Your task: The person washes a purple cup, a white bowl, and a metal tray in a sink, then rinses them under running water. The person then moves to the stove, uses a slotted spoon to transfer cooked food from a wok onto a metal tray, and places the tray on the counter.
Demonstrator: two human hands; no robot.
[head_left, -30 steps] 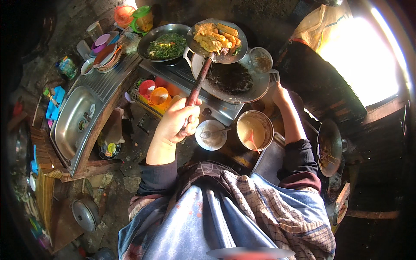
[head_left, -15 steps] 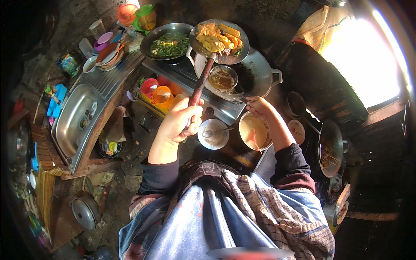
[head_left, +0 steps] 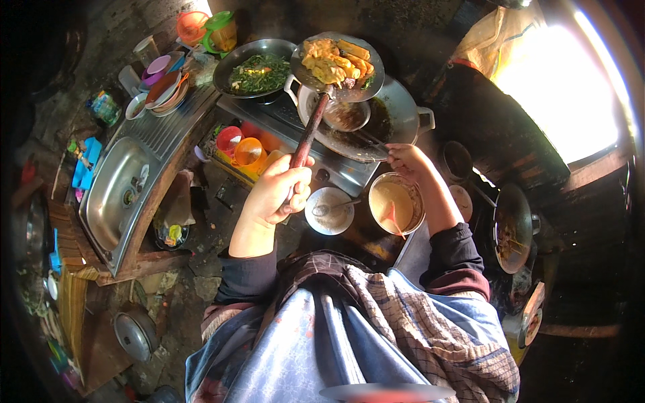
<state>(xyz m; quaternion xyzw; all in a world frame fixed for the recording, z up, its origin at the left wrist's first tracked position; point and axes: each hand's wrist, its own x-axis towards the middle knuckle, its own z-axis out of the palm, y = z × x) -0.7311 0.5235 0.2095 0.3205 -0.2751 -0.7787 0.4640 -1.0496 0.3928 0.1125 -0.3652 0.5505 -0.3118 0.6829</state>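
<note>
My left hand (head_left: 281, 190) is closed round the dark wooden handle of a skimmer (head_left: 310, 134). Its wide metal head carries golden fried pieces (head_left: 338, 62) and hangs over the far left part of a two-handled wok (head_left: 402, 114). In my right hand (head_left: 408, 161), at the wok's near right rim, is the thin handle of a small round metal strainer (head_left: 347, 117). The strainer's bowl sits within the wok, partly behind the skimmer, with brownish liquid under it. Close to my right hand stands a pot of pale batter (head_left: 392, 201) with an orange-handled utensil in it.
Left of the wok, a pan of chopped greens (head_left: 261, 74) rests on the metal stove (head_left: 275, 127). A white bowl with a spoon (head_left: 329, 211) is nearer me. The steel sink (head_left: 117, 181) and stacked dishes (head_left: 164, 91) lie left; another wok (head_left: 512, 228) is at right.
The strainer has risen slightly and tilted, and the amber pool seen in it earlier no longer shows. My right hand has shifted slightly away from me. The loaded skimmer stays nearly still.
</note>
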